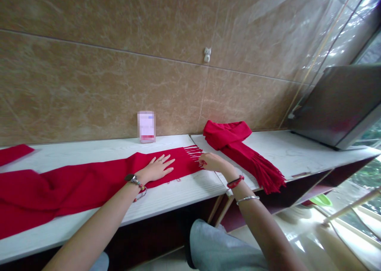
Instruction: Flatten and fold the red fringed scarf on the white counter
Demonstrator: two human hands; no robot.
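Observation:
A long red scarf (98,181) lies stretched along the white tabletop, its fringed end toward the middle. My left hand (157,168) rests flat on the scarf close to that end, fingers spread. At the fringe (193,154), the fingers of my right hand (212,162) are curled closed around some of the strands. Exactly how many strands they pinch is hidden. To the right, a second red scarf (228,138) lies looped over itself, its fringe (269,175) hanging past the table's front edge.
A phone-like upright card (146,127), blurred, leans against the brown tiled wall (104,88). Another piece of red cloth (14,154) lies at the far left. A dark grey box-shaped appliance (342,104) stands at the right. A small white cat figure (207,54) is on the wall.

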